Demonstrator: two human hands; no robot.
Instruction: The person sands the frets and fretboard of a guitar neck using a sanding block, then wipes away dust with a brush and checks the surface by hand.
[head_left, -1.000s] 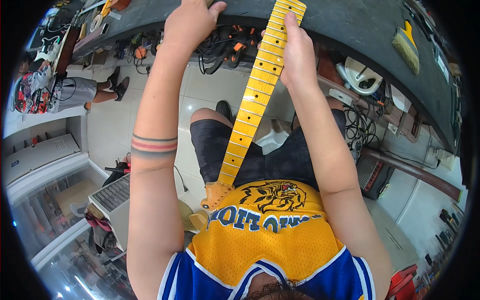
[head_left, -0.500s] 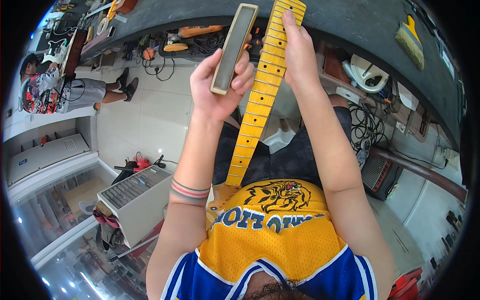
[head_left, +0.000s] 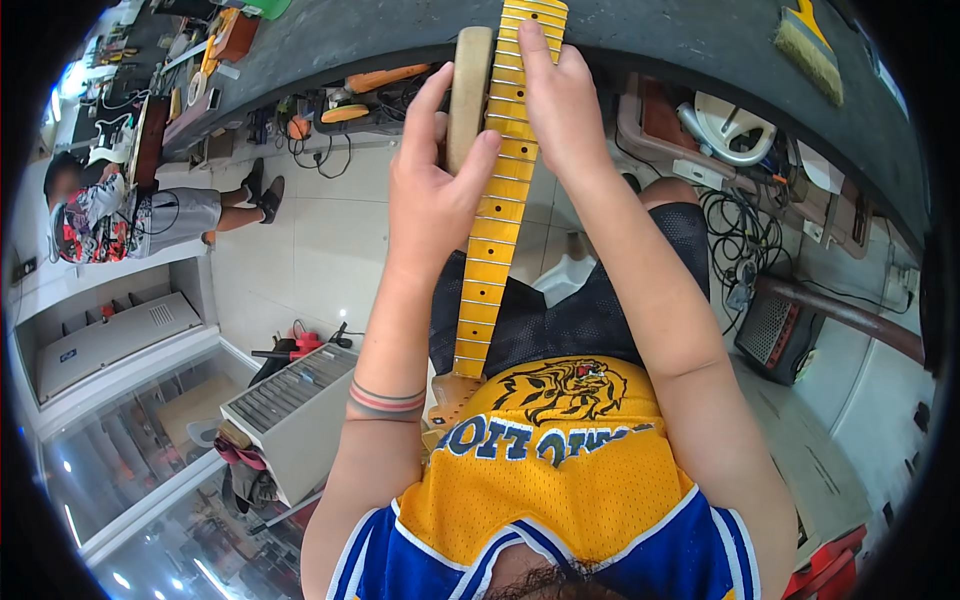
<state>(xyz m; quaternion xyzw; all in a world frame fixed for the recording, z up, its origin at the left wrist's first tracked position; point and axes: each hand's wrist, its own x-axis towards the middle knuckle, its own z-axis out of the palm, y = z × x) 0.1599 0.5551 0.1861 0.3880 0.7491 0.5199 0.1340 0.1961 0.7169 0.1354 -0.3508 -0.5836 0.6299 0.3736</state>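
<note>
Head view, left to right: a second person [head_left: 120,215] sits on the floor far off to the left, well apart from the work. Nearer, a grey case [head_left: 290,405] stands on the floor by the worker's left elbow. The left hand [head_left: 435,195] is curled around a long pale block [head_left: 468,95], thumb on one side and fingers on the other, holding it upright just beside the neck [head_left: 495,220], perhaps touching its left edge. That yellow fretted neck runs from the worker's lap up to the dark desk [head_left: 680,40], its far end resting on the desk edge. The right hand [head_left: 560,110] lies flat on the far frets, fingers pressed together, steadying it. As I judge it, the block is not yet laid on the frets, so any levelling or sanding is still to do. On the right, a brush [head_left: 810,45] lies on the desk.
</note>
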